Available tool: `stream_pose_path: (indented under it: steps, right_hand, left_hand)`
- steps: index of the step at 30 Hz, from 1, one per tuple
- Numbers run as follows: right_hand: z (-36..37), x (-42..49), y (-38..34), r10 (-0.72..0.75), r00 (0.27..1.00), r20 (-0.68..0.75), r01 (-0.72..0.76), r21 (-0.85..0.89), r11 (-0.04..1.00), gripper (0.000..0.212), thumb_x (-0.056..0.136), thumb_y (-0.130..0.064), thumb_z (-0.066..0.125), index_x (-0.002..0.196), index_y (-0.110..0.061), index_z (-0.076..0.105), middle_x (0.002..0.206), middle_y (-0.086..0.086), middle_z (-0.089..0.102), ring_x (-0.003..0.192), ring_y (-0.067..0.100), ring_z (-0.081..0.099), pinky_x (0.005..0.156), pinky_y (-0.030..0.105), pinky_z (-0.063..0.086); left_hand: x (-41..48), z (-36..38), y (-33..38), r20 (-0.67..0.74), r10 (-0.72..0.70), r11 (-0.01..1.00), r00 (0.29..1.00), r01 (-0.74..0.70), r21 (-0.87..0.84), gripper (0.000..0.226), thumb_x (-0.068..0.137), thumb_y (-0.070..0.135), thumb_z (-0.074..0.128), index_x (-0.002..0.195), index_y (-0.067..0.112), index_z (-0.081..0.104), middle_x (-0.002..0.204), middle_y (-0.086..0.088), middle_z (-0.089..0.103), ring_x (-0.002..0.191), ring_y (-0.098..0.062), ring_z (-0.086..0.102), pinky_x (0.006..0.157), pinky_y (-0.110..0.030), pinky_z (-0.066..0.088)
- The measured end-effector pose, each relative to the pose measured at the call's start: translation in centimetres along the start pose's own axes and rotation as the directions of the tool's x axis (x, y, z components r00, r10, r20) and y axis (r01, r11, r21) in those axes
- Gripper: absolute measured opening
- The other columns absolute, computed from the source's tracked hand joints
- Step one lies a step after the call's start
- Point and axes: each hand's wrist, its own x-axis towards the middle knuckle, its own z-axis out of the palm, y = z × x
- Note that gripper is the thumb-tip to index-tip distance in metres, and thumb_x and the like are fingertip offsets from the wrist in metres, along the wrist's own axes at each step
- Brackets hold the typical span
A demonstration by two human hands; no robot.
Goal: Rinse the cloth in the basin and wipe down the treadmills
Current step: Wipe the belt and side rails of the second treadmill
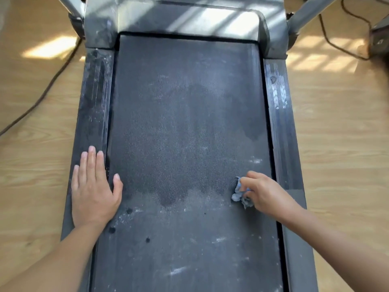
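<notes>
On the treadmill belt's (185,123) right side, right hand (265,194): fingers curled round a small crumpled cloth (240,194), pressing it onto the belt near the right rail (280,114); the forearm reaches in from the lower right.
Cloth: blue-grey, bunched into a wad, sticking out from under the fingers toward the belt's middle and touching the belt.
Left hand (93,192): flat and open, palm down, fingers straight and close together on the left rail (94,98), thumb spread onto the belt's edge; it holds nothing.
Belt: black and rough-textured, running away from the viewer; dusty grey over most of its surface, with darker patches in the middle and by the right edge, pale smears lower down, and a few dark round spots near the left hand.
Left rail: dark ribbed strip beside the belt, streaked with pale dust.
Right rail: the same ribbed strip, with a pale shiny patch toward its far end.
Motor cover (189,20): grey housing across the belt's far end, dusty, striped with sunlight.
Uprights (309,15): grey posts rising from the cover's corners, cut off at the top.
Floor (336,144): light wood boards on both sides, with patches of sunlight.
Cables: one dark cable (48,89) trails over the floor on the left; another (336,47) loops on the right toward a dark object (380,41) cut off by the edge.
</notes>
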Motion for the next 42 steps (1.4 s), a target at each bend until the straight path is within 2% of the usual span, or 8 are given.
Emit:
stream_pose_path:
  steps: [6, 11, 19, 25, 31, 34, 37, 42]
  right_hand:
    - [-8.0, 12.7, 3.2, 0.237, 0.929, -0.285, -0.227, 0.068, 0.972, 0.016, 0.090, 0.001, 0.065, 0.084, -0.014, 0.062, 0.096, 0.004, 0.064, 0.085, 0.027, 0.063, 0.069, 0.039, 0.055]
    - [-7.8, 13.8, 3.6, 0.095, 0.951, -0.295, -0.150, -0.169, 0.974, 0.014, 0.089, 0.003, 0.059, 0.099, -0.007, 0.061, 0.103, 0.018, 0.056, 0.085, 0.041, 0.057, 0.064, 0.039, 0.042]
    - [1.8, -5.1, 1.3, -0.024, 0.998, -0.054, 0.014, -0.164, 0.986, 0.055, 0.064, 0.017, 0.059, 0.092, -0.027, 0.044, 0.096, -0.004, 0.042, 0.073, 0.022, 0.037, 0.059, 0.040, 0.045]
    - [-4.8, 8.5, 3.9, 0.033, 0.968, -0.250, -0.070, -0.142, 0.987, 0.024, 0.081, 0.005, 0.062, 0.096, -0.012, 0.056, 0.096, 0.007, 0.047, 0.079, 0.036, 0.049, 0.058, 0.039, 0.040]
    - [-7.1, 14.1, 4.4, 0.121, 0.954, -0.275, -0.162, -0.133, 0.978, 0.022, 0.084, 0.003, 0.065, 0.100, -0.010, 0.057, 0.103, 0.016, 0.052, 0.078, 0.038, 0.056, 0.059, 0.036, 0.034]
    - [-3.2, 7.1, 2.5, 0.017, 0.984, -0.179, -0.046, -0.157, 0.987, 0.030, 0.080, 0.004, 0.058, 0.096, -0.021, 0.051, 0.099, 0.013, 0.050, 0.074, 0.035, 0.051, 0.061, 0.039, 0.039]
    - [0.0, -0.6, -0.1, -0.052, 0.992, 0.118, 0.077, -0.222, 0.972, 0.053, 0.072, 0.011, 0.050, 0.099, -0.033, 0.038, 0.106, 0.003, 0.044, 0.079, 0.029, 0.044, 0.067, 0.041, 0.041]
    - [-3.5, 0.3, -2.3, 0.024, 0.916, 0.399, 0.026, -0.119, 0.993, 0.029, 0.085, 0.001, 0.064, 0.097, -0.022, 0.051, 0.108, 0.005, 0.052, 0.089, 0.031, 0.058, 0.072, 0.041, 0.051]
  left_hand:
    - [-0.2, 0.4, 0.1, -0.012, 0.004, 1.000, 1.000, -0.004, 0.015, 0.073, 0.101, 0.039, 0.036, 0.165, 0.004, 0.028, 0.178, -0.011, 0.017, 0.165, -0.028, 0.014, 0.134, -0.051, 0.014]
    - [-0.4, 0.3, 0.1, -0.016, 0.004, 1.000, 1.000, -0.004, 0.012, 0.072, 0.101, 0.038, 0.037, 0.165, 0.004, 0.027, 0.178, -0.012, 0.017, 0.165, -0.030, 0.015, 0.133, -0.052, 0.015]
    - [-0.5, 0.4, 0.5, -0.032, 0.009, 1.000, 0.999, -0.010, -0.019, 0.072, 0.101, 0.037, 0.038, 0.164, 0.005, 0.026, 0.177, -0.015, 0.019, 0.164, -0.033, 0.016, 0.133, -0.050, 0.011]
    - [-0.3, 0.6, 0.3, -0.030, 0.023, 1.000, 0.999, -0.023, 0.008, 0.071, 0.101, 0.034, 0.039, 0.164, 0.004, 0.027, 0.176, -0.018, 0.021, 0.163, -0.036, 0.018, 0.132, -0.055, 0.015]
    - [-0.4, 0.9, 0.1, -0.008, 0.037, 0.999, 0.999, -0.037, 0.031, 0.071, 0.101, 0.034, 0.038, 0.164, 0.005, 0.025, 0.176, -0.018, 0.019, 0.164, -0.036, 0.016, 0.132, -0.055, 0.015]
    - [-0.5, 1.0, -0.2, -0.011, 0.040, 0.998, 0.999, -0.039, 0.043, 0.072, 0.101, 0.035, 0.036, 0.165, 0.004, 0.024, 0.176, -0.018, 0.018, 0.164, -0.036, 0.016, 0.132, -0.055, 0.016]
    - [-0.1, 1.2, -0.1, 0.017, 0.048, 0.998, 0.999, -0.049, 0.051, 0.074, 0.102, 0.037, 0.033, 0.166, 0.003, 0.022, 0.177, -0.018, 0.015, 0.164, -0.037, 0.015, 0.132, -0.053, 0.012]
    - [0.6, 0.3, -0.5, 0.277, 0.003, 0.989, 0.961, -0.043, 0.138, 0.080, 0.106, 0.035, 0.042, 0.168, -0.002, 0.008, 0.177, -0.024, 0.002, 0.164, -0.040, 0.006, 0.131, -0.056, 0.013]
